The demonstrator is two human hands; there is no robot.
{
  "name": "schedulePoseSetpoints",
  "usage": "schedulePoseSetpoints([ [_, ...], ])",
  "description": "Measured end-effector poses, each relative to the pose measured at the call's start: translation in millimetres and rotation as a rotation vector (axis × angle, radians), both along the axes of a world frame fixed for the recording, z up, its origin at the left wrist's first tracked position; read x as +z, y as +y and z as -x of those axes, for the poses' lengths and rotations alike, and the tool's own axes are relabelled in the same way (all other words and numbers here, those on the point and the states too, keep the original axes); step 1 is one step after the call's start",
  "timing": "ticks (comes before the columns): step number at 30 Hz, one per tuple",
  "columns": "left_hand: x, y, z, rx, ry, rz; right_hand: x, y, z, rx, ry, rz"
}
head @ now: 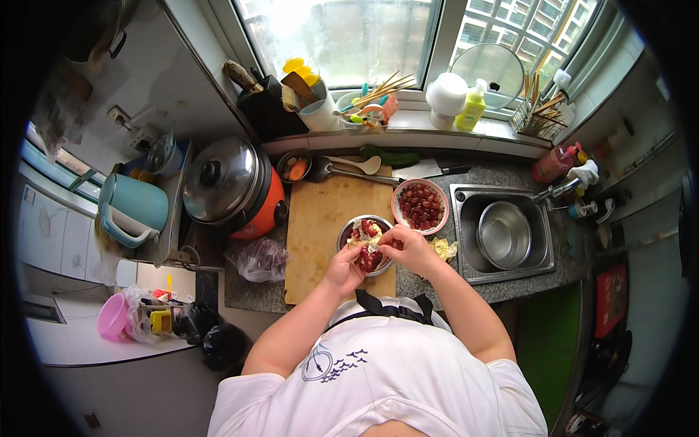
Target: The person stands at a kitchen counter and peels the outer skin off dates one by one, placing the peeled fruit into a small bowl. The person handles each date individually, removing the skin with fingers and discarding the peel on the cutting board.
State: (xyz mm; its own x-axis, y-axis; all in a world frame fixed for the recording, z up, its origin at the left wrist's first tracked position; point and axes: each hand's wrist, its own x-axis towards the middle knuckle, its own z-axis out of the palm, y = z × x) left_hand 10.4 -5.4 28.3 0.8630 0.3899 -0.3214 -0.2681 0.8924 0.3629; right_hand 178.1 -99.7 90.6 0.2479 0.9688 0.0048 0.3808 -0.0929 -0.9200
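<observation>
An opened pomegranate (369, 259) with red seeds and pale membrane is over a steel bowl (389, 225). My left hand (346, 270) grips the fruit from its left side. At the upper right of the fruit, the fingers of my right hand (405, 246) pinch its pale membrane; the exact fingertip contact is too small to tell. The bowl stands on the right edge of a wooden cutting board (333, 202), and its contents are mostly hidden by the fruit and hands. A red-rimmed bowl of grapes (420, 206) sits just beyond my right hand. Pale yellow peel pieces (444, 248) lie right of that hand.
Right of the board is a sink (464, 262) holding a metal basin (503, 235). An orange electric cooker (256, 205) and a plastic bag (261, 259) flank the board's left. A knife (431, 170), a ladle (355, 173) and a cucumber (390, 157) lie along the back.
</observation>
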Motion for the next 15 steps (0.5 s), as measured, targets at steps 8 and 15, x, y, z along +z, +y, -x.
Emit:
schedulePoseSetpoints([
  [8, 3.9, -3.1, -1.7, -0.055, 0.014, -0.039, 7.3, 11.1, 3.2, 0.074, -0.172, -0.069],
  [15, 8.9, -4.2, 0.4, -0.073, -0.006, 0.002, -1.7, 18.3, 6.3, -0.023, -0.162, -0.091],
])
